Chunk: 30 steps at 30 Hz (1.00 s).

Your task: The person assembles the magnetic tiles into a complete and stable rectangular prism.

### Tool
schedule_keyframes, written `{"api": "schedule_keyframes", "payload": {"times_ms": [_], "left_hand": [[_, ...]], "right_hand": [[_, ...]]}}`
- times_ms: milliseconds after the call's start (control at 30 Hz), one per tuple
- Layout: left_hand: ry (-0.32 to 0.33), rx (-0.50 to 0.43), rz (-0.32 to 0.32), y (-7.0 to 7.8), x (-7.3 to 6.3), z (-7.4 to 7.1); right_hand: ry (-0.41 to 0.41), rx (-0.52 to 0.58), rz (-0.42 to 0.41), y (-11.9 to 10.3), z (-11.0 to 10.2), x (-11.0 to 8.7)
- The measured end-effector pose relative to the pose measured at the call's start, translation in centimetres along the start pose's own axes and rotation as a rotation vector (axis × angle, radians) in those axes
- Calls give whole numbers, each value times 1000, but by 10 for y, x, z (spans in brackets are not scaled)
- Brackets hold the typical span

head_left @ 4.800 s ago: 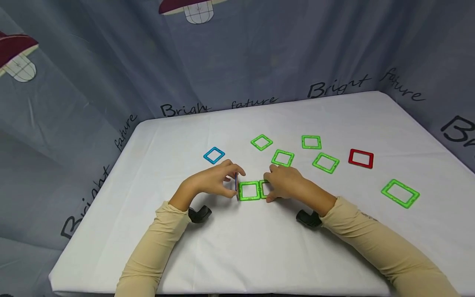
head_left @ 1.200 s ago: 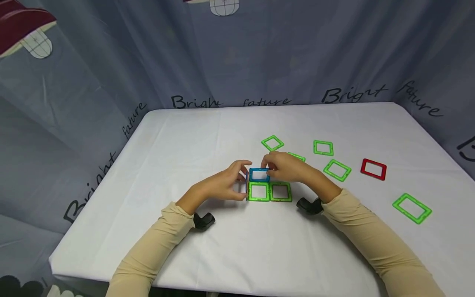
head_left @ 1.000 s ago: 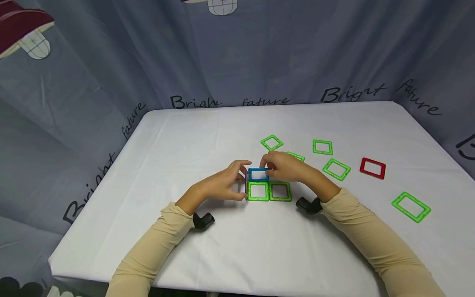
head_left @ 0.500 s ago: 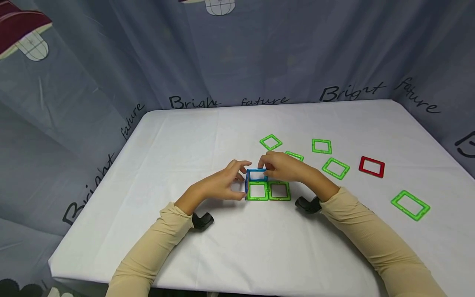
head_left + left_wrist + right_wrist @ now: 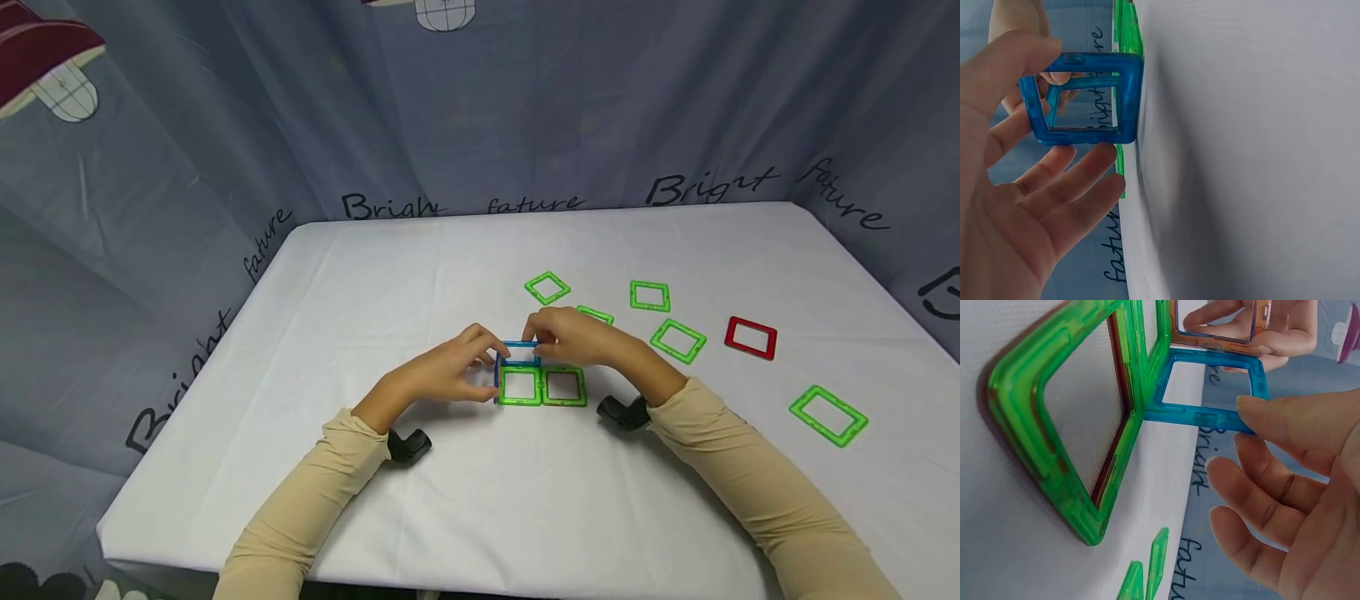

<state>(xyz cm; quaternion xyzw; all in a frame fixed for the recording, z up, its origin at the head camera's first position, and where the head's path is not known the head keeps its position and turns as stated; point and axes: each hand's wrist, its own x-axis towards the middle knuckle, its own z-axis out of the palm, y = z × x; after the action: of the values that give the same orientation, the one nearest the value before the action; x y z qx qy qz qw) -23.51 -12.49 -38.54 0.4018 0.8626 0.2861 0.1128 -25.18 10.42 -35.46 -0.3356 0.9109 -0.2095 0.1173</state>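
Observation:
Two green square magnetic tiles, a left one [image 5: 520,402] and a right one [image 5: 582,387], lie flat and edge to edge on the white table. Along the left one's back edge stands an upright blue magnetic tile [image 5: 1197,417]. My right hand [image 5: 573,335] pinches its upper right corner between thumb and index finger. At the left edge another tile [image 5: 1085,136] stands on end, blue from outside and orange-brown from the right wrist view. My left hand [image 5: 450,367] holds that side tile by its edges, index finger reaching to the corner where both uprights meet.
Behind and right of my right hand lie several loose green tiles, among them a far one [image 5: 650,283] and a near-right one [image 5: 804,411]. A red tile [image 5: 751,348] lies between them. A grey printed curtain [image 5: 480,108] hangs behind the table.
The blue tile that lay loose behind my left hand now stands at the left green tile's back edge. My right hand moved from the right green tile to it; my left index finger shifted rightward.

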Motion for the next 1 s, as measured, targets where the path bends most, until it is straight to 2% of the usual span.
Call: {"api": "schedule_keyframes", "payload": {"times_ms": [100,167,333,433,567,800,1000], "left_hand": [[-1,-1,-6,-1,0,-1],[-1,-1,-5,-1,0,-1],[-4,-1,-2,-1,-1,-2],[-8,-2,-3,-1,-2,-3],[-7,7,1,-1,-3,-3],[-11,22,9,0,-2,-4],[-12,24,-14,1,-2,-3]], "right_hand": [[-14,-1,-1,6,-7,-1],[13,-4,28,13,-15,-4],[123,12,214,41,-30,-11],[80,3,312,55,-28,-10],[-11,-64,391,64,-19,-4],[-26,-99,429,65,-14,-2],[5,-55,399,63,-12,-5]]}}
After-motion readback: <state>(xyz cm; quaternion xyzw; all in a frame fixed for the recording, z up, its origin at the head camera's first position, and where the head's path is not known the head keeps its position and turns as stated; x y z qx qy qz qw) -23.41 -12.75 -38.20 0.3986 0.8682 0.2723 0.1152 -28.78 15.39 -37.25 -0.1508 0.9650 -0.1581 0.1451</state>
